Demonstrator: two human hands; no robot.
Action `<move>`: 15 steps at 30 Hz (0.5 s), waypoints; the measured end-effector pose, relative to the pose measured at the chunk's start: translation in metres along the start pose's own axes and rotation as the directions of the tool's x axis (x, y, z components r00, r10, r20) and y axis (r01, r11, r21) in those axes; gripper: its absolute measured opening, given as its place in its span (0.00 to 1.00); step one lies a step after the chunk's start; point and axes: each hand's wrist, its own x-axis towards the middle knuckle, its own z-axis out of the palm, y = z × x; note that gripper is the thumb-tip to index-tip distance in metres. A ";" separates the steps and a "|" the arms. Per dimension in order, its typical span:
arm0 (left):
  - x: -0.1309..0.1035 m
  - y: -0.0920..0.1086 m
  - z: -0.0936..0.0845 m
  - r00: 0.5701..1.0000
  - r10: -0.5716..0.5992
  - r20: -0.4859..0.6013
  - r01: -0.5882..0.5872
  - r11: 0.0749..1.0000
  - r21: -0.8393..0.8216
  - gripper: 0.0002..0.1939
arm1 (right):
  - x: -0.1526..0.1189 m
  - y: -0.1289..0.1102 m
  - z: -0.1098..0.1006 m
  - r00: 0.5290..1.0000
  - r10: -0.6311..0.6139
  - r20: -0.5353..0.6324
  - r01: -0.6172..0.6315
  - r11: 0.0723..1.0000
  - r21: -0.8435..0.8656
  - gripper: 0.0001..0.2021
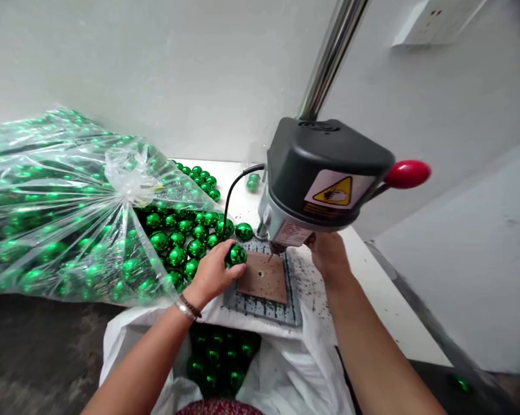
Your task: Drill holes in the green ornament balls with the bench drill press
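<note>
My left hand (pixel 219 268) grips a shiny green ball (pixel 236 254) between thumb and fingers, at the left edge of a brown board (pixel 262 282). This board has a small hole and lies on the drill press's grooved metal base (pixel 266 316). Above it hangs the black and grey drill head (pixel 324 173), its thin bit pointing down at the board. My right hand (pixel 329 253) is at the right underside of the drill head, its fingers partly hidden; what they hold cannot be made out.
Many green balls (pixel 176 256) lie left of the base, beside a large clear bag (pixel 70 230) of balls. A white sack (pixel 303 369) with more balls hangs at the front edge. Dark shavings dot the white table (pixel 385 300). A red-knobbed lever (pixel 409 174) sticks out right.
</note>
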 end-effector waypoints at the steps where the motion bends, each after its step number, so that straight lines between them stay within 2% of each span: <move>1: -0.007 -0.003 0.000 0.997 -0.078 0.019 0.080 0.967 -0.241 0.28 | -0.010 -0.002 -0.006 1.000 0.010 -0.015 -0.010 1.000 -0.012 0.20; 2: -0.014 -0.005 0.001 0.985 -0.149 0.082 0.170 0.864 -0.473 0.29 | -0.022 -0.004 -0.010 1.000 0.010 -0.027 -0.011 1.000 -0.028 0.21; 4: -0.024 -0.009 0.004 0.948 -0.194 0.254 0.319 0.539 -0.780 0.33 | -0.053 -0.007 -0.014 1.000 -0.010 -0.015 0.009 0.998 -0.064 0.22; 6: -0.031 -0.012 0.010 0.919 -0.146 0.365 0.392 0.274 -0.878 0.38 | -0.088 -0.009 -0.012 0.997 -0.013 0.073 0.021 0.993 -0.113 0.23; 7: -0.033 -0.012 0.013 0.912 -0.118 0.394 0.410 0.196 -0.891 0.39 | -0.105 -0.010 -0.008 0.990 -0.006 0.139 0.026 0.989 -0.144 0.22; 10: -0.038 -0.013 0.024 0.902 -0.069 0.427 0.432 0.103 -0.896 0.37 | -0.145 -0.006 0.007 0.954 0.015 0.299 0.053 0.974 -0.218 0.20; 13: -0.043 -0.010 0.032 0.909 -0.068 0.412 0.417 0.102 -0.903 0.33 | -0.165 0.004 0.019 0.915 0.017 0.403 0.107 0.953 -0.283 0.28; 15: -0.046 -0.008 0.034 0.911 -0.078 0.404 0.411 0.119 -0.904 0.32 | -0.169 0.010 0.019 0.893 0.011 0.450 0.156 0.930 -0.332 0.31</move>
